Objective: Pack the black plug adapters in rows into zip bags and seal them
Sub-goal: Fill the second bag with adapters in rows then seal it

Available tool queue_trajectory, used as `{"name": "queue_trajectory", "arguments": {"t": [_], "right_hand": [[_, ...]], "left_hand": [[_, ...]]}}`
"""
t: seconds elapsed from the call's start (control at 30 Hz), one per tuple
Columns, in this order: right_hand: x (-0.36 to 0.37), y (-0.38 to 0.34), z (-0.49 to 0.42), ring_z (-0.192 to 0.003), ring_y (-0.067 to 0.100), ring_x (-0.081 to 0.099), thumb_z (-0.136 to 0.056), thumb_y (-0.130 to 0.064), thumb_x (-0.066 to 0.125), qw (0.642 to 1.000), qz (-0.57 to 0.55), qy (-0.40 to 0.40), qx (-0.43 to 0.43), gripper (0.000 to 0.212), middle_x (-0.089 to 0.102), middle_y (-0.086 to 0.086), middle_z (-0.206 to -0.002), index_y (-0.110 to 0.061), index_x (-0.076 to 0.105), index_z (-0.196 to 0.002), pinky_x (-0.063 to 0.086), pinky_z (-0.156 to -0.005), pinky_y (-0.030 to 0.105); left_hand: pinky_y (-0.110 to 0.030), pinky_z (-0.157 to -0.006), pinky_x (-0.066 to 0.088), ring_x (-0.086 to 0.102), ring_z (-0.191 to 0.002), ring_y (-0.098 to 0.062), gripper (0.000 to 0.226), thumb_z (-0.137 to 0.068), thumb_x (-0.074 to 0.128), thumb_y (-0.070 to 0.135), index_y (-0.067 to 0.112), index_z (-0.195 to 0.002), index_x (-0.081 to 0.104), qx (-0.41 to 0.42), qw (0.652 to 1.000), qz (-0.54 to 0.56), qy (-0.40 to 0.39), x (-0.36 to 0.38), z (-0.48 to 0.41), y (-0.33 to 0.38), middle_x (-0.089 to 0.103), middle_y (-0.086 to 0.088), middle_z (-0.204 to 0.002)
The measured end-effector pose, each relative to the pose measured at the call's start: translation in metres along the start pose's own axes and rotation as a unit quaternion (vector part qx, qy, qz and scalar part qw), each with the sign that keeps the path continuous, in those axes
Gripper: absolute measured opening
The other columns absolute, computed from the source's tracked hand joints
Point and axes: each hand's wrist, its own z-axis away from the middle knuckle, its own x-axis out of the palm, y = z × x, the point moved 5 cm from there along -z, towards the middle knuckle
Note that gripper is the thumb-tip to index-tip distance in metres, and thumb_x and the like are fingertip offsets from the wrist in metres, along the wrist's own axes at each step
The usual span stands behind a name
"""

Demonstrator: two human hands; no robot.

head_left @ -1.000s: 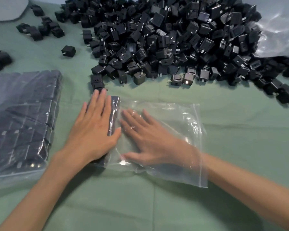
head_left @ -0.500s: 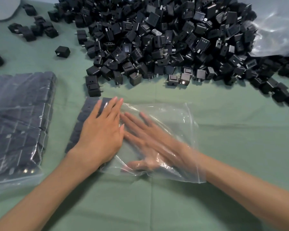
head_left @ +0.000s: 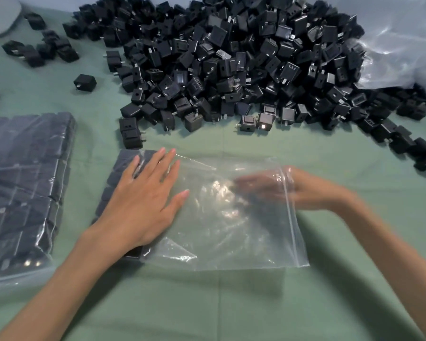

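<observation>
Step in hand: we judge this to be filling the clear plastic zip bag (head_left: 231, 230), which lies flat at centre frame on the green cloth surface (head_left: 231, 303). One row is in and the rest of the bag is bare.
Task's thing: the row of black plug adapters (head_left: 113, 183) sits inside the bag at its closed left end, partly under our palm.
Left hand (head_left: 143, 200): fingers straight and slightly apart, pressing flat on the film over that row.
Right hand (head_left: 305, 191): reaches in through the bag's mouth at the right. It is blurred, but the fingers read as stretched out with nothing held.
Next move: probably fetching more from the loose heap of black adapters (head_left: 244, 70) across the upper frame and laying a second row tight against the first. The left hand would need to hold the first row so it does not tip.
Bags counted: two. One is being filled, and one full bag of packed adapters (head_left: 22, 188) lies at the left edge.
Rows counted: one in the open bag. The palm hides how many pieces it has.
Loose adapters: too many to count, with a stacked pair (head_left: 130, 134) just above the bag.
Hands: two.
</observation>
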Motion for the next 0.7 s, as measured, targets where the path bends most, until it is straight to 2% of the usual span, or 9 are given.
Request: {"name": "queue_trajectory", "arguments": {"t": [0.1,0.17,0.2,0.27,0.33,0.47,0.6,0.63,0.7], "right_hand": [[-0.067,0.033,0.02,-0.079,0.009,0.071,-0.087,0.011,0.056,0.978,-0.024,0.199,0.063,0.036,0.075,-0.007,-0.095,-0.019,0.074,-0.092,0.053,-0.063,0.021],[-0.102,0.048,0.01,-0.085,0.013,0.065,-0.085,0.008,0.06,0.918,0.076,0.383,0.077,0.033,0.069,-0.001,-0.108,-0.018,0.07,-0.102,0.051,-0.07,0.025],[-0.106,0.05,-0.005,-0.093,0.016,0.061,-0.085,-0.001,0.064,0.905,0.13,0.394,0.091,0.036,0.062,0.003,-0.119,-0.019,0.066,-0.116,0.051,-0.08,0.027],[-0.096,0.058,-0.045,-0.101,0.021,0.057,-0.087,-0.031,0.068,0.917,0.245,0.283,0.139,0.05,0.047,0.006,-0.132,-0.028,0.052,-0.134,0.049,-0.09,0.04],[-0.085,0.067,-0.069,-0.094,0.025,0.056,-0.085,-0.053,0.063,0.893,0.335,0.235,0.189,0.052,0.041,0.007,-0.131,-0.027,0.051,-0.128,0.049,-0.083,0.043],[-0.075,0.055,-0.073,-0.083,0.033,0.053,-0.09,-0.033,0.062,0.871,0.33,0.318,0.181,0.03,0.046,0.013,-0.111,-0.01,0.046,-0.102,0.041,-0.067,0.038],[-0.064,0.047,-0.015,-0.073,0.027,0.058,-0.092,-0.013,0.049,0.881,0.175,0.419,0.135,0.01,0.065,0.01,-0.091,-0.011,0.055,-0.099,0.048,-0.068,0.039],[-0.057,0.048,0.006,-0.064,0.023,0.058,-0.093,-0.014,0.048,0.899,0.089,0.407,0.136,0.013,0.068,0.005,-0.08,-0.016,0.061,-0.092,0.048,-0.061,0.035],[-0.029,0.042,0.037,-0.057,0.016,0.053,-0.098,-0.028,0.051,0.949,-0.108,0.26,0.141,0.024,0.066,-0.005,-0.068,-0.025,0.069,-0.083,0.047,-0.054,0.024]], "left_hand": [[-0.034,-0.118,-0.014,-0.032,-0.138,0.002,0.078,-0.083,-0.015,0.065,0.026,-0.151,-0.015,0.002,0.998,0.059,0.021,-0.002,0.001,-0.001,-0.029,0.014,-0.155],[-0.029,-0.117,-0.015,-0.028,-0.139,0.003,0.077,-0.086,-0.009,0.065,0.025,-0.152,-0.012,0.007,0.996,0.087,0.036,-0.004,0.002,0.0,-0.024,0.014,-0.157],[-0.026,-0.117,-0.016,-0.025,-0.14,0.004,0.073,-0.09,-0.004,0.064,0.025,-0.152,-0.009,0.009,0.993,0.105,0.043,-0.006,0.003,0.0,-0.021,0.014,-0.157],[-0.02,-0.115,-0.016,-0.019,-0.141,0.007,0.067,-0.094,0.003,0.059,0.025,-0.152,-0.004,0.006,0.987,0.148,0.059,-0.01,0.004,-0.005,-0.013,0.016,-0.157],[-0.022,-0.117,-0.01,-0.012,-0.143,0.007,0.068,-0.092,0.007,0.055,0.023,-0.153,0.003,-0.004,0.981,0.177,0.076,-0.012,0.005,-0.015,-0.005,0.016,-0.158],[-0.021,-0.118,-0.006,-0.007,-0.143,0.008,0.071,-0.09,0.004,0.055,0.023,-0.153,0.008,-0.023,0.974,0.211,0.078,-0.01,0.009,-0.03,0.0,0.016,-0.159],[-0.014,-0.116,-0.007,-0.006,-0.141,0.013,0.072,-0.087,0.002,0.059,0.028,-0.151,0.008,-0.021,0.961,0.258,0.096,-0.009,0.017,-0.04,0.001,0.02,-0.157],[-0.013,-0.115,-0.007,-0.005,-0.14,0.014,0.068,-0.088,0.004,0.058,0.03,-0.15,0.009,-0.022,0.957,0.268,0.104,-0.009,0.02,-0.043,0.002,0.022,-0.156],[-0.012,-0.116,-0.005,-0.004,-0.14,0.015,0.062,-0.089,0.007,0.057,0.034,-0.146,0.008,-0.027,0.953,0.28,0.116,-0.009,0.028,-0.048,0.003,0.026,-0.154]]}}
